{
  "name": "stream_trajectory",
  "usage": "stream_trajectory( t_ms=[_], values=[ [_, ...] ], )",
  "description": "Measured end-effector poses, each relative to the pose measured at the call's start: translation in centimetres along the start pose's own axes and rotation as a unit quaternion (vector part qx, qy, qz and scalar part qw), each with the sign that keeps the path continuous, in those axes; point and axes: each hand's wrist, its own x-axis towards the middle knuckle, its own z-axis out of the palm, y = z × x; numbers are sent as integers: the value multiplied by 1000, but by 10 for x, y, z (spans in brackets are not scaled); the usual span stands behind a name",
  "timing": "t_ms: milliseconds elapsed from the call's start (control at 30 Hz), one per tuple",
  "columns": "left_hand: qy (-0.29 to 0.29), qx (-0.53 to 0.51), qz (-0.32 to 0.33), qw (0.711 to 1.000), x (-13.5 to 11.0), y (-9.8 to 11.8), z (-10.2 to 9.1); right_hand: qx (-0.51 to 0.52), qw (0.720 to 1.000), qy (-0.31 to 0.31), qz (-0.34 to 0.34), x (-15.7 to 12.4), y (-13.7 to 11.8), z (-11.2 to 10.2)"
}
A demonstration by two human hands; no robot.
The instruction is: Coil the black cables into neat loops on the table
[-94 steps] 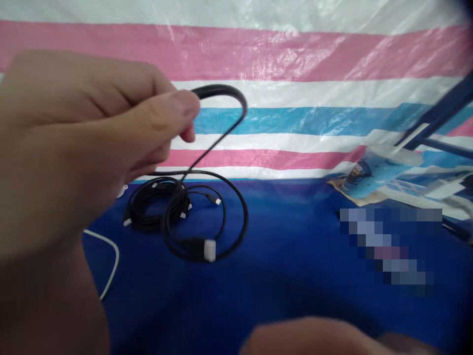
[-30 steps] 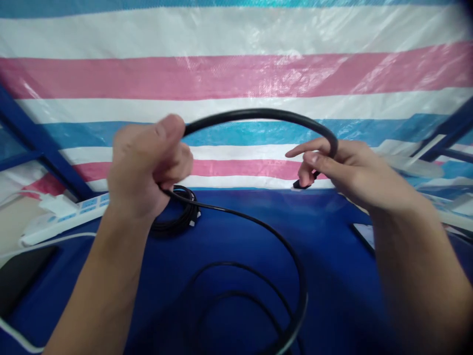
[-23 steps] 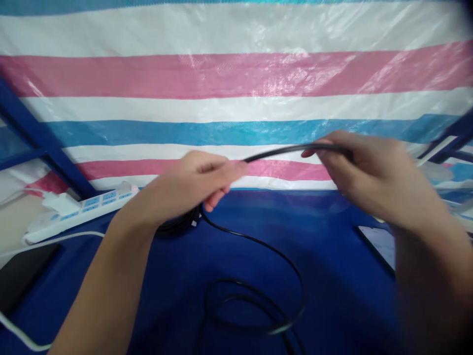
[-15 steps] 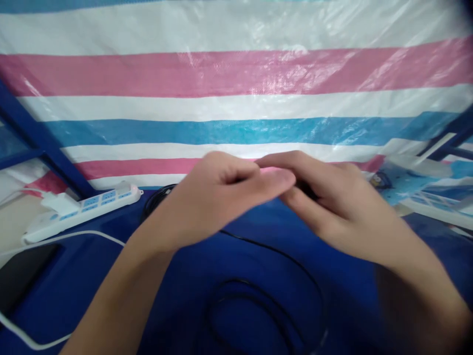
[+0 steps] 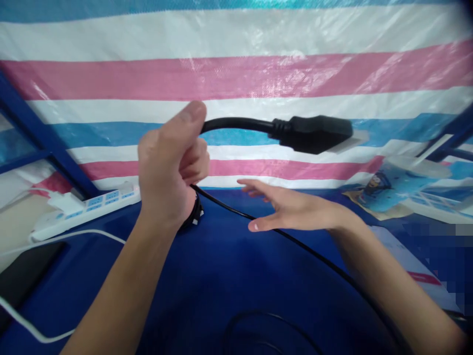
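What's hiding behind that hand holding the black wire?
Behind the left hand holding the cable, a bit of a black cable bundle peeks out on the blue table. The hand and wrist cover most of it.

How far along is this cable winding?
Done: one bundle of black cables lies coiled on the blue table. In hand: the left hand grips a thick black cable near its plug; the right hand is open beneath. Left: most of that cable trails loose across the table.
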Motion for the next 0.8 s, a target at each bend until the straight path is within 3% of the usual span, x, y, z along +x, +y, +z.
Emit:
stream_trajectory(
  t_ms=[67, 133, 267, 333, 400, 467, 600, 800],
  values=[
    [18, 6, 60, 998, 3, -1, -6, 4, 998, -36, 59, 7, 9, 4],
    [5, 9, 110, 994, 8, -4, -15, 39, 996, -16, 81, 12, 10, 6],
    [-56, 30, 140, 988, 21, -18, -35, 129, 974, 178, 56, 13, -3, 0],
    [-79, 68, 117, 988, 24, -27, -39, 212, 943, 258, 7, 8, -12, -5],
    [-88, 108, 65, 988, 22, -35, -35, 265, 919, 288, -46, 1, -20, -9],
    [-92, 132, -13, 987, 16, -40, -25, 255, 918, 293, -78, -4, -25, -8],
    [-104, 100, -149, 978, 3, -37, -2, 199, 937, 276, -80, -5, -27, 0],
    [3, -5, -152, 988, 6, -27, -2, 187, 935, 287, -93, 2, -25, 1]
  ],
)
